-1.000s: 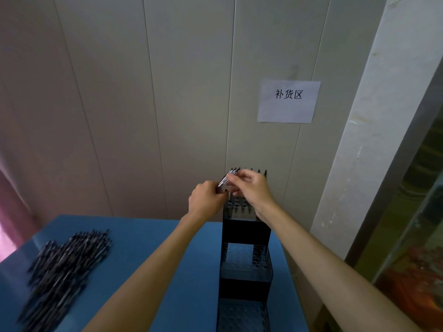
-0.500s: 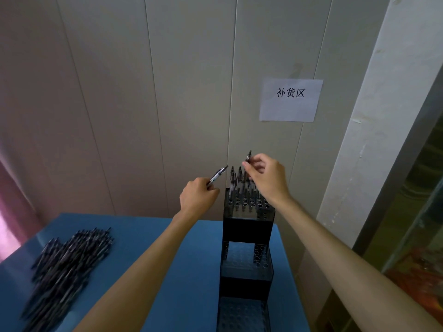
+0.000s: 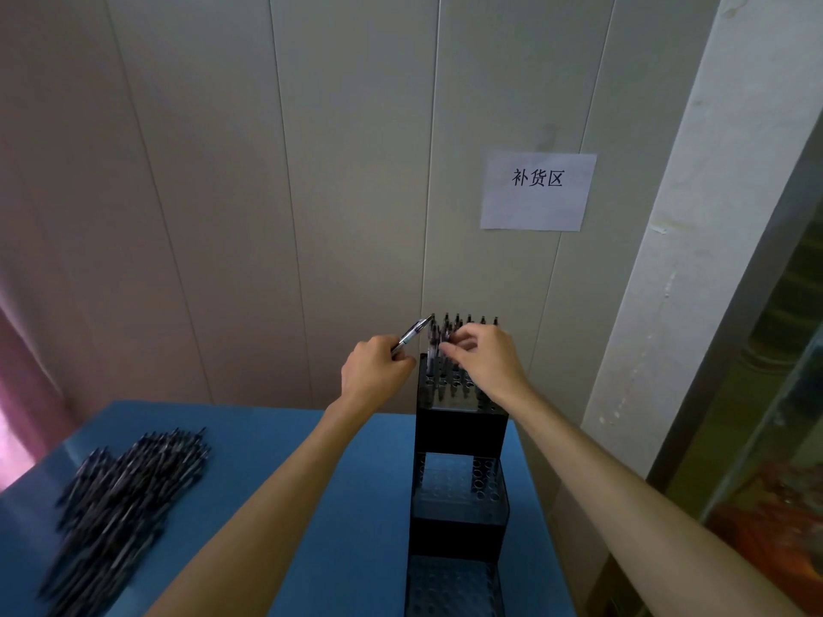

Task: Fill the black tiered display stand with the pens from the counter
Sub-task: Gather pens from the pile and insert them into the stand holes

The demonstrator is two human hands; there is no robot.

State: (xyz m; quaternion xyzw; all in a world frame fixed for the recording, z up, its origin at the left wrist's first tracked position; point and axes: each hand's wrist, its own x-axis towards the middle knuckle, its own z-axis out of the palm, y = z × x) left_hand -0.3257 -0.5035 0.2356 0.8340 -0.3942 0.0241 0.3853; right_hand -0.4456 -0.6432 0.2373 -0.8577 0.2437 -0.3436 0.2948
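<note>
Covering most of the view, a pale panelled wall [image 3: 267, 171] carries a paper sign [image 3: 536, 191]. Below it a blue counter [image 3: 276, 447] holds a heap of pens [image 3: 124, 505] at far left, well apart from the black tiered display stand [image 3: 458, 438] at right. Pens stand in the top tier; the lower tiers show bare holes. The left hand [image 3: 376, 376] grips one tilted pen [image 3: 412, 336] beside the stand's top. The right hand [image 3: 487, 365] pinches a pen in the top tier with curled fingers.
</note>
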